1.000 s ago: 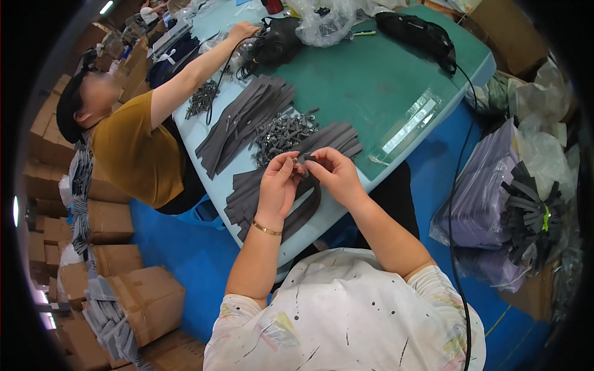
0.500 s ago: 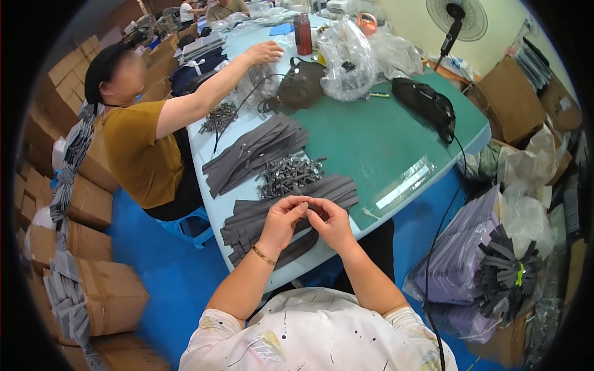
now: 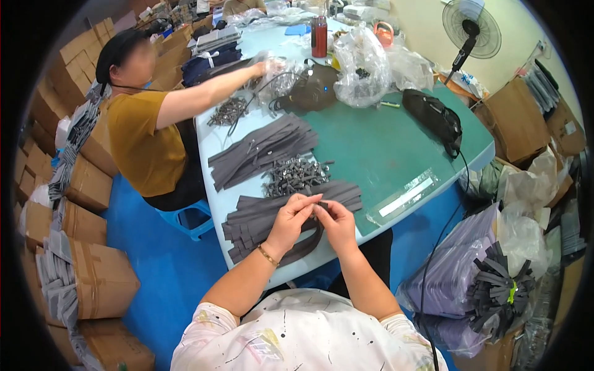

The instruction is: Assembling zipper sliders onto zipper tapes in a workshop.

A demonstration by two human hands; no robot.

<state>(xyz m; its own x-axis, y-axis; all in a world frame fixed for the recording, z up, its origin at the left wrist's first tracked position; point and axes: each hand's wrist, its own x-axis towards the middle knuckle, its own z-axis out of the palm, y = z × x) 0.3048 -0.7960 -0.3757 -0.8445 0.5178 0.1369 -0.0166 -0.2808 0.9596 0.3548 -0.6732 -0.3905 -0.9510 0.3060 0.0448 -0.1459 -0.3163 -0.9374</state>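
1. Since a second ago, our hands have drawn together, hiding more of the small dark piece (image 3: 323, 204); we judge that it is still being worked.
2. Our left hand (image 3: 288, 224) and right hand (image 3: 339, 226) keep their fingers narrowly pinched around it, above the tabletop (image 3: 286, 276).
3. A curved grey strip (image 3: 305, 248) lies below; whether it joins the piece, we cannot tell.

Left hand (image 3: 289, 224) and right hand (image 3: 338, 226) close together, fingers (image 3: 299, 203) bent, pinching; 2 bare forearms (image 3: 240, 283) slanting inward.
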